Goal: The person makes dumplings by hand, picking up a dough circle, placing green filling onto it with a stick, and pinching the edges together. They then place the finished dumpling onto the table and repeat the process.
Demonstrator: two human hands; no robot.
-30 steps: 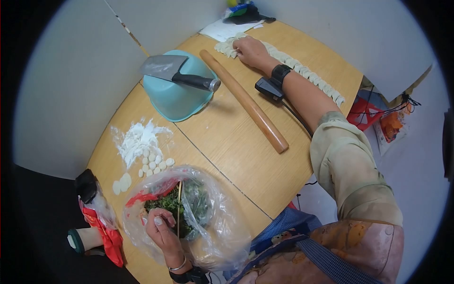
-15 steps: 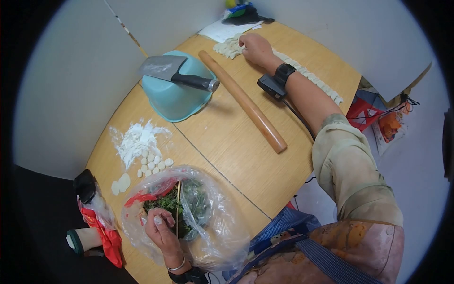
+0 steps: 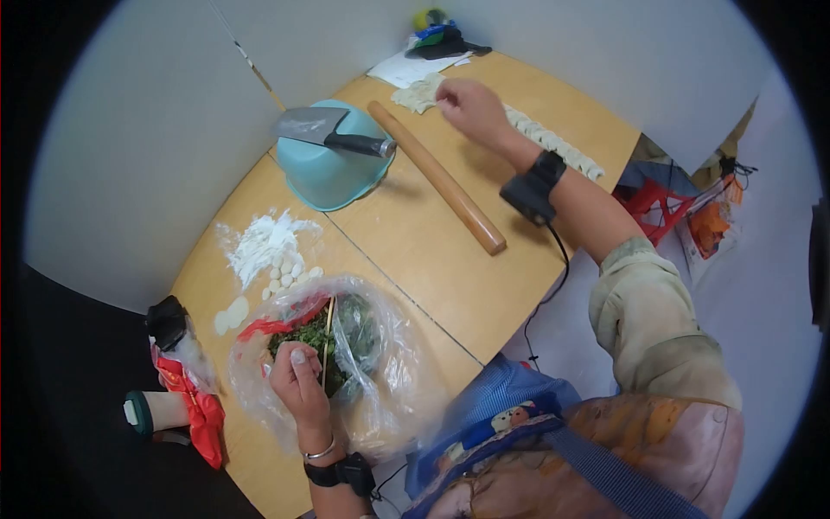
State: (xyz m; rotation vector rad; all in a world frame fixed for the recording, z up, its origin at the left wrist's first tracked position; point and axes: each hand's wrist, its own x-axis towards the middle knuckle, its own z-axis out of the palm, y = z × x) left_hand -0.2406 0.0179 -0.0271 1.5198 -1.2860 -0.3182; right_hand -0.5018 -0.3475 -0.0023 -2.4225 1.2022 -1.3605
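My left hand (image 3: 298,381), fingers curled in, hangs over the near-left side of a bowl of chopped green filling (image 3: 298,340). A clear plastic bag (image 3: 402,381) surrounds the bowl, and chopsticks (image 3: 328,346) stand in the filling. At the far side of the table, my right hand (image 3: 474,111) is closed, its fingertips beside the dumplings (image 3: 418,93). More dumplings (image 3: 553,141) run in a row behind the right wrist. What either hand holds, if anything, is hidden by the fingers.
A wooden rolling pin (image 3: 437,177) lies across the table. A cleaver (image 3: 311,128) rests on an upturned turquoise basin (image 3: 324,186). White flour (image 3: 264,244), small dough pieces (image 3: 290,272) and flat wrappers (image 3: 232,315) lie at left. Paper (image 3: 411,69) is at the back.
My right hand has drawn slightly back from the dumplings towards me. My left hand stays over the filling, fingers still curled. The whole view has shifted a little.
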